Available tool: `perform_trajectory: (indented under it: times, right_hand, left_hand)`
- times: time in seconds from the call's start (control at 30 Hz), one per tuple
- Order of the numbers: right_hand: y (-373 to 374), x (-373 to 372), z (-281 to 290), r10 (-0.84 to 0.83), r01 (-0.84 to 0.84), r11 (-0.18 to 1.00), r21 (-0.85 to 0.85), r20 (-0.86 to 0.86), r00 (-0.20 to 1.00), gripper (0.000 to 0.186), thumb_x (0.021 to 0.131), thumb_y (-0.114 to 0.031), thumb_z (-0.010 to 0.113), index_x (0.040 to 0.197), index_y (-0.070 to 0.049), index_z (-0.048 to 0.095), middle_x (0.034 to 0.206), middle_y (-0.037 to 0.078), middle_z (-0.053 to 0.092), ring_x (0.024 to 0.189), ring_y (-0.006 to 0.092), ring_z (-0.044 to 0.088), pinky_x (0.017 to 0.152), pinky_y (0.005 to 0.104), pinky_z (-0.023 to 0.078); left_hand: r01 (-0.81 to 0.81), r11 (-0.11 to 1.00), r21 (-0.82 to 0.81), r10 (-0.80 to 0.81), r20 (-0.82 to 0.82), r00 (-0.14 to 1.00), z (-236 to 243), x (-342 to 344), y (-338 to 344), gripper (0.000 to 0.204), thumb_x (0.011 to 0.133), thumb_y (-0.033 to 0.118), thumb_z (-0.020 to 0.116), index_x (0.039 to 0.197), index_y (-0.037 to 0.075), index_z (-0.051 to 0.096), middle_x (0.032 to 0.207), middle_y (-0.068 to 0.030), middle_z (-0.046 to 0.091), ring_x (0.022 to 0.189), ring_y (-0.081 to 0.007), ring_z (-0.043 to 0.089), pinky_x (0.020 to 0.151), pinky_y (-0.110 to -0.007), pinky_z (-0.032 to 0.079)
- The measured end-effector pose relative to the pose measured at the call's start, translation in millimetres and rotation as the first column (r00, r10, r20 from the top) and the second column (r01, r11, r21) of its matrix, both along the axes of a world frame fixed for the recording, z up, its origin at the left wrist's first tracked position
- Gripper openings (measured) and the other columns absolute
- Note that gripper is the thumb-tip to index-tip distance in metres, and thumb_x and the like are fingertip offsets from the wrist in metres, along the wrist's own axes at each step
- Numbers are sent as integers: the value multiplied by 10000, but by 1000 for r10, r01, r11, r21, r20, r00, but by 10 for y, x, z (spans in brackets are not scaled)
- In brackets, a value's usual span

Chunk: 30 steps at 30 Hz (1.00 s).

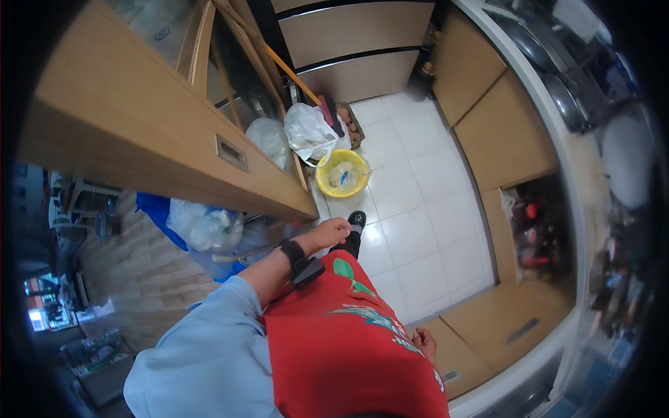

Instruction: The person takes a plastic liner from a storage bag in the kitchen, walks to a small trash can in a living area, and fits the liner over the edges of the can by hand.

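Now the left hand [333, 230], loosely curled and empty, hangs mid-frame just below the long light wooden cabinet door [174, 139]; the right hand [423, 343], lower right, closed on nothing, sits farther off.

Glossy white floor tiles [418, 209], matt wooden cupboard [139, 132] (crinkled plastic bags [306, 132] beside it).

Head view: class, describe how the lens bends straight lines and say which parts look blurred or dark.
Head view: fisheye lens curves the cabinet edge and counter rim toward the frame's black corners; right side is smeared and dim; floor tiles and yellow bucket are bright and sharp.
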State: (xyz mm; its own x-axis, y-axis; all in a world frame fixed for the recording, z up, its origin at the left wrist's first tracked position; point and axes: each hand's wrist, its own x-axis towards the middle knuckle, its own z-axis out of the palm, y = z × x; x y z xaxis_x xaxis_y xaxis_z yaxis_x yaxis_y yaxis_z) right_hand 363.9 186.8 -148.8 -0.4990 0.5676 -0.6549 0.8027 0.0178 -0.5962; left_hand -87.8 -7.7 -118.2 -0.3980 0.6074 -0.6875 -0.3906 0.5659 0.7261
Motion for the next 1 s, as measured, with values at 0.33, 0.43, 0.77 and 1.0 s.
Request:
perform_trajectory:
  times: [0.33,0.43,0.77,1.0]
  right_hand:
    - [376,-198,-213,-80,140,933,-331,190,979,232,883,-155,545,1066,-14,556,860,77,605,752,137,573,676,270,474]
    - [395,-579,-265,-54,147,928,-342,267,962,242,888,-146,533,1088,-11,546,886,79,606,755,141,581,671,274,481]
    - [1216,-2490,-176,-17,381,771,-511,581,814,663,808,-244,675,1365,-99,346,1306,141,448,1191,172,440,966,343,382]
    - [1406,-2872,-126,-71,201,933,-297,397,915,189,899,-135,532,1077,-73,548,902,21,598,795,137,568,709,267,438]
  left_hand:
    - [-60,938,-341,-129,-505,853,-2364,-1915,6,265,809,132,435,644,13,605,630,-131,581,558,-213,595,498,-367,462]
    - [-286,880,-379,170,-309,936,-2341,-2444,267,221,814,213,518,821,24,632,708,-109,618,638,-242,600,571,-371,465]
    - [-593,769,-239,586,-106,803,-3546,-3894,388,696,773,353,626,1349,51,379,1315,-179,451,1185,-251,458,974,-287,354]
    - [-944,221,244,880,-468,85,-2521,-3801,474,313,845,134,601,1098,29,449,1087,-108,505,1018,-198,470,903,-302,378]
